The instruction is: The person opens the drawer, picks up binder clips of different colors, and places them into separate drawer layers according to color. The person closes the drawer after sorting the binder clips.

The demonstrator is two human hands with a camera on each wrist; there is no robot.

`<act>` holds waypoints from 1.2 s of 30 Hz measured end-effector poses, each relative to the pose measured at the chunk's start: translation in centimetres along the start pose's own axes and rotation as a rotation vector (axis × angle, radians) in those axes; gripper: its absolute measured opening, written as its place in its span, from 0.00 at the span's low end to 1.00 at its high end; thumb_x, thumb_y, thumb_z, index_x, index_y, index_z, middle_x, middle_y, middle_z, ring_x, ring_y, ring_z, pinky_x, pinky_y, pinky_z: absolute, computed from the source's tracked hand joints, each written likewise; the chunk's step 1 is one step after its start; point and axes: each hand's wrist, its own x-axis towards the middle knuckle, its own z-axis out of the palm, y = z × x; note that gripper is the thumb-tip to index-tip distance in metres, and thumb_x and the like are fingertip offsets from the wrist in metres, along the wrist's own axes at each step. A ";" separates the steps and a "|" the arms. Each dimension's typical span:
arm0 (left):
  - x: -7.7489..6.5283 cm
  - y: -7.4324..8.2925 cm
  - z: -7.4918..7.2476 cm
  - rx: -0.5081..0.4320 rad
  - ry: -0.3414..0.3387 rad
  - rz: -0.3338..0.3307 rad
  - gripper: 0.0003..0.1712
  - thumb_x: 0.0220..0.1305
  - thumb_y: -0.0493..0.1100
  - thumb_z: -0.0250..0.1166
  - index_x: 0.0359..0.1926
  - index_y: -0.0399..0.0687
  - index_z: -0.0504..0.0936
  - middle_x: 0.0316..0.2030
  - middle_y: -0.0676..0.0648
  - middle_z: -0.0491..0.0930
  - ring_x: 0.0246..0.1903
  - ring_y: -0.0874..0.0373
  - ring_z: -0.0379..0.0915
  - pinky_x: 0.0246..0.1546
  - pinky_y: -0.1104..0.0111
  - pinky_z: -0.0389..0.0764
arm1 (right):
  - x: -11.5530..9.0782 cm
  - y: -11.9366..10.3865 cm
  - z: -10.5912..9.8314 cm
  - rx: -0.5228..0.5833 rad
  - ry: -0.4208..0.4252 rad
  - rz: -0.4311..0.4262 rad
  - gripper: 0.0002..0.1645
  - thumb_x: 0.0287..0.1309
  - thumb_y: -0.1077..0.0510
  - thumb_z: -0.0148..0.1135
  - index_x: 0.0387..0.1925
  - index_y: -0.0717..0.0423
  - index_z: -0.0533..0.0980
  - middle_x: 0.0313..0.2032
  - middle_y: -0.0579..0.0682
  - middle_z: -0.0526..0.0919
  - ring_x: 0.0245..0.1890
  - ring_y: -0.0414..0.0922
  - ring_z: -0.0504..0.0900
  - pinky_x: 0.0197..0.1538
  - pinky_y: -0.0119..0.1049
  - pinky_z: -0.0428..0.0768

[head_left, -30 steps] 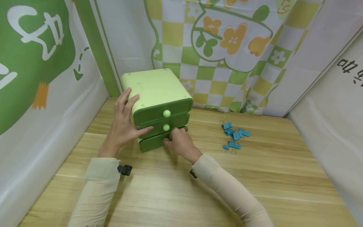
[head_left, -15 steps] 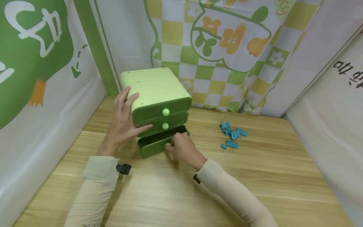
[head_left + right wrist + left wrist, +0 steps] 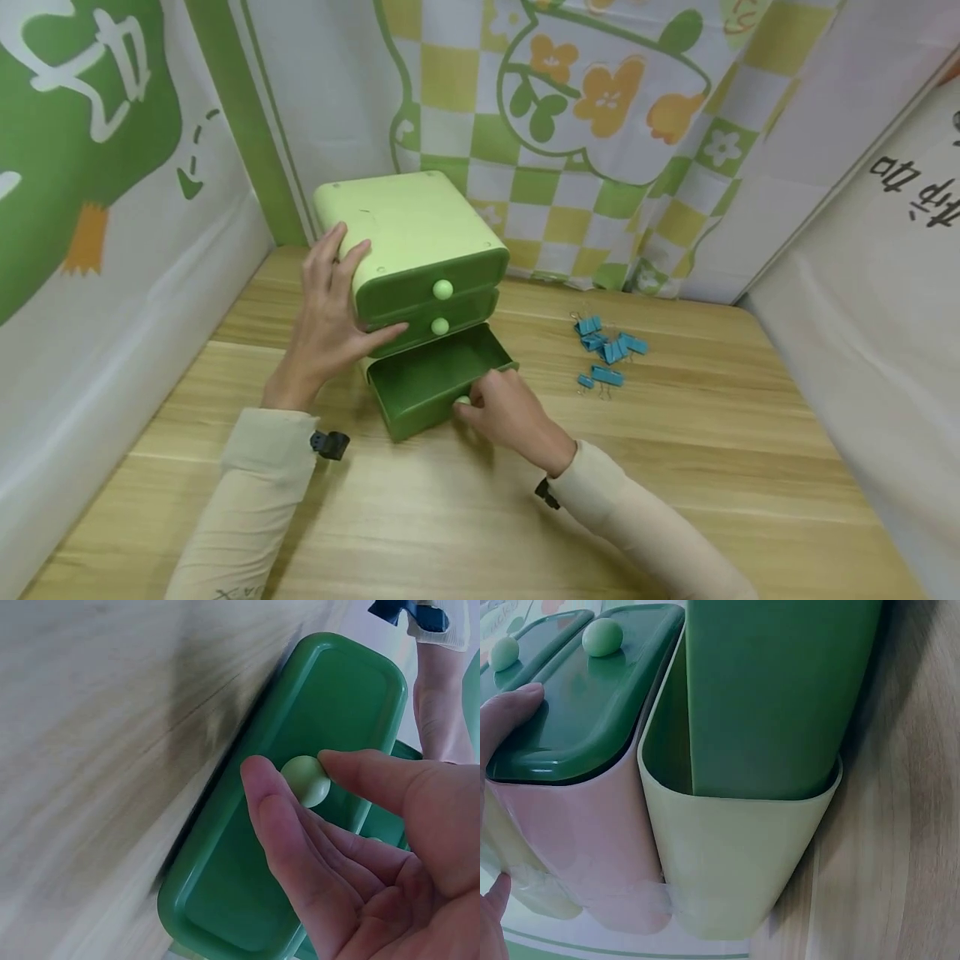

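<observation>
A small light-green drawer cabinet [image 3: 408, 225] stands on the wooden table [image 3: 480, 508]. Its bottom drawer [image 3: 438, 379] [image 3: 300, 787] is pulled partway out and looks empty inside. My right hand [image 3: 510, 412] pinches the pale round knob [image 3: 462, 402] [image 3: 305, 780] on that drawer's front, thumb and fingers around it. My left hand [image 3: 330, 321] lies flat against the cabinet's left side, its thumb [image 3: 510, 712] on the front of the middle drawer [image 3: 420, 321] [image 3: 577, 697]. The two upper drawers are closed.
Several blue binder clips [image 3: 603, 350] lie on the table to the right of the cabinet. Printed fabric walls [image 3: 600, 100] enclose the table at the back and on both sides. Bare tabletop stretches in front of the cabinet.
The bottom drawer has slid out toward me, from nearly closed to well open, drawn by my right hand on its knob. My left hand has stayed on the cabinet.
</observation>
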 end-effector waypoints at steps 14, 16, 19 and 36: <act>0.0 0.0 -0.3 -0.093 0.056 -0.025 0.57 0.61 0.78 0.64 0.76 0.43 0.67 0.81 0.35 0.56 0.81 0.37 0.48 0.83 0.40 0.54 | -1.4 1.6 -1.3 0.090 -0.063 0.059 0.14 0.65 0.56 0.72 0.24 0.57 0.87 0.20 0.42 0.84 0.19 0.33 0.76 0.22 0.26 0.74; 0.1 0.1 -0.3 -0.133 0.082 -0.040 0.54 0.65 0.77 0.62 0.75 0.42 0.68 0.80 0.36 0.59 0.81 0.38 0.51 0.84 0.42 0.54 | -1.7 2.3 -2.5 0.070 -0.051 0.082 0.09 0.64 0.56 0.73 0.31 0.56 0.90 0.27 0.45 0.90 0.24 0.35 0.83 0.28 0.29 0.83; 0.3 0.2 -0.4 -0.177 0.128 -0.036 0.51 0.68 0.73 0.61 0.74 0.39 0.69 0.77 0.38 0.66 0.79 0.41 0.57 0.85 0.49 0.55 | -2.2 3.7 -4.6 -0.009 0.017 0.065 0.06 0.62 0.58 0.74 0.36 0.59 0.90 0.33 0.52 0.93 0.30 0.41 0.90 0.35 0.35 0.90; 0.3 0.6 -0.1 -0.273 0.258 -0.014 0.39 0.63 0.58 0.70 0.67 0.37 0.79 0.69 0.38 0.79 0.74 0.41 0.70 0.82 0.57 0.66 | -3.0 11.0 -8.4 -0.294 -0.018 0.195 0.20 0.63 0.66 0.71 0.18 0.56 0.73 0.18 0.43 0.67 0.21 0.39 0.63 0.25 0.30 0.64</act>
